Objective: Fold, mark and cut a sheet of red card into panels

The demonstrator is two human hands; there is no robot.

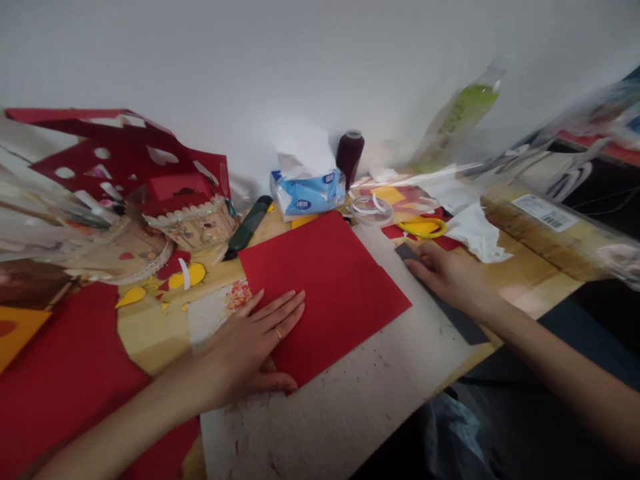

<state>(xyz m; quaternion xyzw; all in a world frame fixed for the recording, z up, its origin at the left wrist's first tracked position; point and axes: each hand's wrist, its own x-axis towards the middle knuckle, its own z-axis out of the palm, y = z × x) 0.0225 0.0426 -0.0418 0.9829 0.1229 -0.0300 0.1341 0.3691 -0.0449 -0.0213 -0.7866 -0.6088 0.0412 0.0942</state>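
Note:
My left hand [267, 327] lies flat with fingers stretched out over the left part of a red sheet of paper [335, 287]. The sheet rests on a pale, stained board [330, 427]. To the right of it, my right hand [445, 273] grips a flat dark grey strip [463, 321] that looks like a ruler, thumb and curled fingers near its far end. That strip lies slantwise along the board's right side, apart from the red sheet. Just beyond my right hand are yellow-handled scissors [423, 228], their blades not clearly visible.
Behind the sheet stand a tissue pack [313, 190], a dark thread spool [350, 157] and a tilted green drink bottle [463, 120]. Decorated holders [117, 250], yellow paper scraps [187, 275] and larger red paper [65, 380] lie left. A cardboard box [540, 230] is right.

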